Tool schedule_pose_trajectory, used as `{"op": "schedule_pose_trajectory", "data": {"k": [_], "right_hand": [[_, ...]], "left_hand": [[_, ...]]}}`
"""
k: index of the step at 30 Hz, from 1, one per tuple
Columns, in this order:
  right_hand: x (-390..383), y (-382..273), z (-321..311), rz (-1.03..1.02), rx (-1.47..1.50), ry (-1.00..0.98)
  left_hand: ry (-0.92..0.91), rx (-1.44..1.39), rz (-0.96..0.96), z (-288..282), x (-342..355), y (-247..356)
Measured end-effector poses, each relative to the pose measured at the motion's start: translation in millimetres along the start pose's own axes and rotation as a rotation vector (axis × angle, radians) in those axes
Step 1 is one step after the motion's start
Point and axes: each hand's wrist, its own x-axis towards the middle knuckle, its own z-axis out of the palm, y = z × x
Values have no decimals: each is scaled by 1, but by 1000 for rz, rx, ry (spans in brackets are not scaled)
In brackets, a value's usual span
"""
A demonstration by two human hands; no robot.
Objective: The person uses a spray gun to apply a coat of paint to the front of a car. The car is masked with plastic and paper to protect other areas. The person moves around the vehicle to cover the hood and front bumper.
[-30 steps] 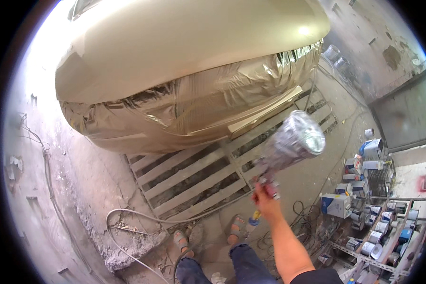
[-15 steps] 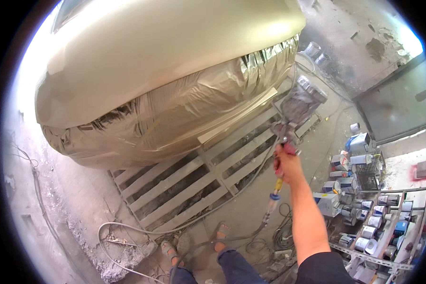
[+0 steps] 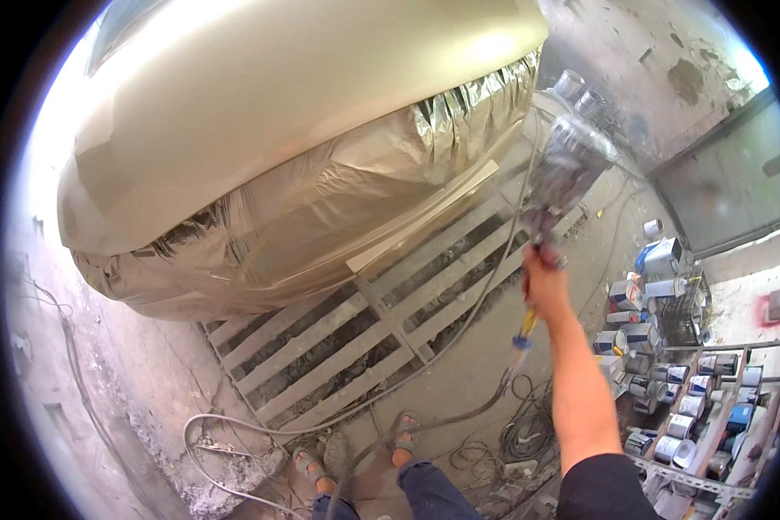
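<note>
My right hand (image 3: 548, 286), arm stretched forward, is closed round the red handle of a paint spray gun (image 3: 541, 230). A see-through, paint-smeared cup (image 3: 572, 165) sits on the gun, blurred by motion. Below the handle, a yellow and blue coupling (image 3: 523, 334) joins it to a grey air hose (image 3: 485, 414). To the left stands a vehicle with a pale gold, glossy body panel (image 3: 303, 104). Crinkled plastic film (image 3: 321, 199) covers its part beneath that panel. The gun is right of the film's far end, apart from it. My left hand is out of view.
A slatted wooden pallet (image 3: 321, 374) lies beside the vehicle, with a pale strip (image 3: 425, 221) at the film's lower edge. Hose loops cross the floor near my feet, beside broken concrete (image 3: 225, 468). Paint cans (image 3: 663, 256) and a can-filled rack (image 3: 680, 472) stand at right.
My right hand and the spray gun have moved right, away from the vehicle's film-covered edge. The hose has shifted with them. The view has also shifted slightly.
</note>
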Motion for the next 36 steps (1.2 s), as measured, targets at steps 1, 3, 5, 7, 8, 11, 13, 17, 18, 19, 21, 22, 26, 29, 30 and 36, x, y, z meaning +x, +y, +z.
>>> {"op": "schedule_pose_trajectory", "data": {"k": [1,3,5,7,8,11,13,17,18,19,21,22,26,29,30,36], "right_hand": [[-26,3,10,26,4,-74],[-65,34,12,-133,-280,-358],[-109,61,19,217,80,-533],[-146,77,23,282,112,-626],[-154,87,24,238,120,-602],[-163,114,33,115,97,-462],[-149,122,33,53,14,-277],[-124,100,42,-232,21,-63],[-124,98,46,-240,23,-25],[-127,107,54,-289,24,-23],[-134,133,78,-389,23,-15],[-145,141,95,-233,380,-105],[-196,225,145,-182,304,-353],[-247,203,182,-418,-405,-399],[-264,185,190,-466,-572,-390],[-265,212,197,-729,-724,-151]], "left_hand": [[13,4,-7,0,-5,-6],[8,18,-47,3,-7,-18],[-47,35,-161,4,-2,-30],[-43,55,-120,-4,-9,-4],[-37,64,-103,-7,-10,12],[-154,217,-196,-11,-2,43],[-105,91,-170,-17,-1,63],[-35,-42,-43,15,6,23],[-28,-74,-28,24,5,27],[-20,-106,-13,29,4,27],[-102,-55,20,50,6,-1],[-114,-43,24,53,6,5],[-136,-89,68,77,5,-16],[-180,-24,74,84,3,-42],[-191,11,95,82,4,-46],[-204,-34,139,80,7,-80]]}}
